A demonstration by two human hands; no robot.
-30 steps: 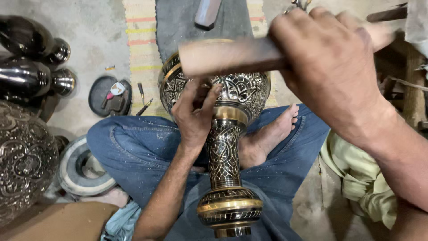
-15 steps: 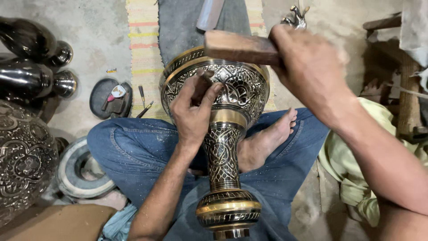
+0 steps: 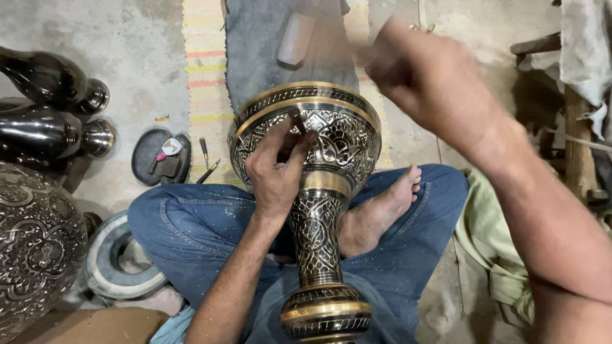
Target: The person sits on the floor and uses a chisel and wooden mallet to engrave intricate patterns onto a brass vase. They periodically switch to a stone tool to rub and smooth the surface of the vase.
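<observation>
An engraved black-and-brass goblet-shaped vase (image 3: 338, 143) lies across my lap, its bowl pointing away and its foot (image 3: 325, 312) toward me. My left hand (image 3: 275, 175) rests on the bowl and pinches a small metal chisel (image 3: 297, 121) with its tip against the engraved surface. My right hand (image 3: 433, 83) is raised above and right of the bowl, blurred, gripping a wooden mallet (image 3: 297, 38) whose head hangs over the grey cloth beyond the vase. My bare foot (image 3: 376, 213) lies beside the vase's stem.
Two dark polished vases (image 3: 48, 105) and a large engraved vessel (image 3: 32, 245) lie at the left. A dark dish with small tools (image 3: 159, 156), loose chisels (image 3: 205, 159) and a round ring stand (image 3: 115, 261) are nearby. Striped mat (image 3: 201, 57), green cloth (image 3: 491, 242), wooden pieces (image 3: 577, 146) at the right.
The mallet came down onto the chisel half a second ago and has now swung back up and away. My left hand stays on the bowl with the chisel.
</observation>
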